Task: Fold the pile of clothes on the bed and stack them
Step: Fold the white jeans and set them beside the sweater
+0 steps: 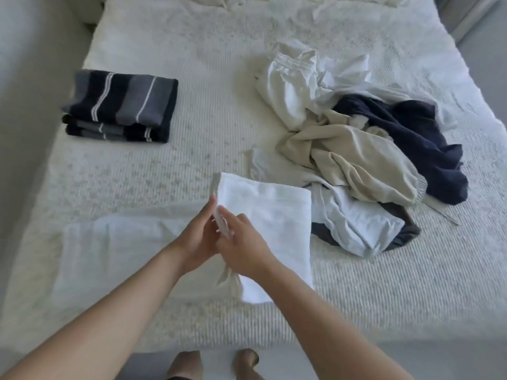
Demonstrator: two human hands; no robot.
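A white garment [274, 223] lies partly folded near the front edge of the bed [208, 105]. My left hand [200, 237] and my right hand [241, 242] meet at its raised left edge, both pinching the cloth there. A flat pale part of it [115, 242] stretches out to the left under my left forearm. An unfolded pile [356, 149] of white, beige, navy and pale blue clothes sits to the right, touching the white garment. A folded navy and grey striped stack [120, 108] rests at the bed's left side.
The white textured bedspread runs from the stack to the pile. Rumpled white bedding [236, 0] lies at the far edge. A grey wall [30, 78] borders the bed's left side. My feet [214, 363] stand on the floor at the bed's front edge.
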